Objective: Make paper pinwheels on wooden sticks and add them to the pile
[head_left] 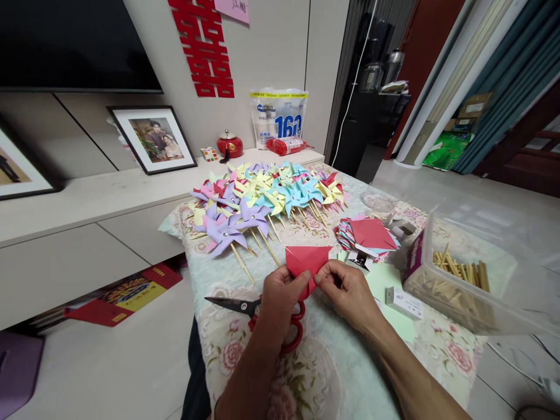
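Red paper (306,256) is held up over the table between both hands, near side folded down toward the fingers. Its lower part is covered by the hands, so the full fold can't be read.

Left hand (283,287): thumb lies on the paper's face, pinching it against fingers underneath; most of those fingers are hidden. Right hand (345,281): thumb and index finger pinch the paper's right lower edge, other fingers curled in; fingertips partly tucked out of sight.

Scissors (231,304) lie on the floral tablecloth (359,361) under the left forearm, blades pointing left. The forearm and hand cover part of the red handles; can't tell if the blades are fully together.

Beyond the hands, a heap of pinwheels (275,198) in purple, yellow, blue and pink. They overlap too much to count, and many sticks are buried. Right of the hands: a stack of paper (374,234) with a red sheet on top, lower sheets showing only at the edges. Just in front of it, a small open box (359,261) with shiny bits, too small to identify. White box (405,302) sits on pale green paper (385,281), print unreadable. Clear tub (516,318) holds wooden sticks (466,269), some seen only through its wall. Picture frame (24,188) at far left is cut off.
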`<state>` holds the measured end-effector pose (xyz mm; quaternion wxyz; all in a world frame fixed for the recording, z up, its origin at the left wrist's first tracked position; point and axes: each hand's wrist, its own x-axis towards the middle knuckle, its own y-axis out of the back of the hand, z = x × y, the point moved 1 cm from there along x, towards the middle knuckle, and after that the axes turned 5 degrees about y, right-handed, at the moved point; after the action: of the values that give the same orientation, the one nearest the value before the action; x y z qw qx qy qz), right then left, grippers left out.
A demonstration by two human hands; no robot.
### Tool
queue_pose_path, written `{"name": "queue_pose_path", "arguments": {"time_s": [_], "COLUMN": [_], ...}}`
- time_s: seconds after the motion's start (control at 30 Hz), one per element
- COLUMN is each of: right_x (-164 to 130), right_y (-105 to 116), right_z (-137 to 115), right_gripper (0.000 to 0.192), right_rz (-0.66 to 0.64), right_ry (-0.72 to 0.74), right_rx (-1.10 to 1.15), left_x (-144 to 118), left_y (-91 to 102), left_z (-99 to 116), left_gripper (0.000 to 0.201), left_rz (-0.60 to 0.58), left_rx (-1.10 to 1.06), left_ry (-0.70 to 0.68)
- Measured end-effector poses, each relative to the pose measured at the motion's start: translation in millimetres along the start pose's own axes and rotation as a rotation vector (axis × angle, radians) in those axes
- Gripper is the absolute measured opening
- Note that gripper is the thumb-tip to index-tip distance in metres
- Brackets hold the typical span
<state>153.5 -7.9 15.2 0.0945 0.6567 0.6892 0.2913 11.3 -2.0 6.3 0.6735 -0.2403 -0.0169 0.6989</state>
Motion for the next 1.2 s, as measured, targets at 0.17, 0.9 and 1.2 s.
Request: {"name": "queue_pose_path", "arguments": {"time_s": [0.17,0.9,1.2], "right_x": [0,-1,2], "right_y": [0,7,9], "right_z": [-2,1,0], "right_gripper": [0.02,0.021,0.072], "right_rz": [-0.002,0.308,-0.097], "right_ry": [0.016,0.113,-0.084], "right_rx": [-0.036,0.121,0.744], "left_x": [1,0,4], "left_y": [-0.6,8.7,25.4], "left_z": [-1,5,46], "left_gripper": [0.02,0.024,0.021], "left_rz": [-0.015,-0.098,-0.374], "left_rx": [0.002,0.118,0.515], "left_ry": [0.005,0.072,0.241]}}
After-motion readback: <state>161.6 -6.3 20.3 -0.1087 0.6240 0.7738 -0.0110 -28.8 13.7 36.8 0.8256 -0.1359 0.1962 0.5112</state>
